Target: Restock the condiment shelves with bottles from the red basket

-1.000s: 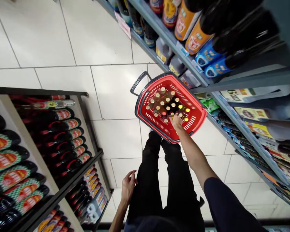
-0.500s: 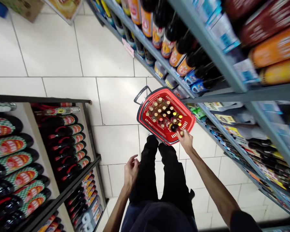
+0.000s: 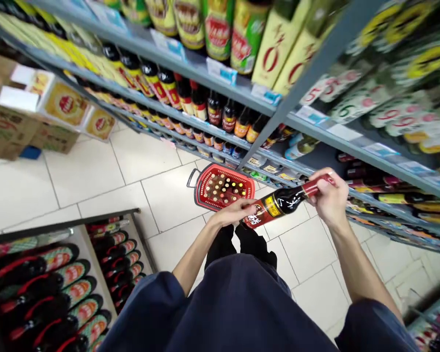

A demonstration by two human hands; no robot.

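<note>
Sauce bottle: a dark bottle [image 3: 284, 201] with a red label, a yellow panel and a red-wrapped neck is held tilted above the floor, nearer the camera than the red shopping basket [image 3: 250, 185] and to its lower right in view. The label's smaller print is too fine to read.
Right hand: this hand [image 3: 330, 195], further right of the basket, has its fingers clamped around the bottle's neck, covering part of the red wrap.
Left hand: this hand [image 3: 238, 211] grips the bottle's lower end, thumb against the label; the other fingers are partly hidden behind the glass. It overlaps the basket's lower edge.
Basket contents: many capped bottles [image 3: 221, 183], caps mostly pale, some yellow; their bodies and labels are hard to make out.
Grey shelving: a bottle-filled unit [image 3: 308, 73] rises behind and right of the basket, cut off at the top.
Black-framed rack: a rack [image 3: 99, 266] of bottles, lower left of the basket, cut off by the left edge.
Cartons: stacked boxes [image 3: 64, 105], upper left of the basket, also cropped.
Person: a navy shirt [image 3: 234, 303], below the basket, hides most of the black trousers [image 3: 254, 243].
</note>
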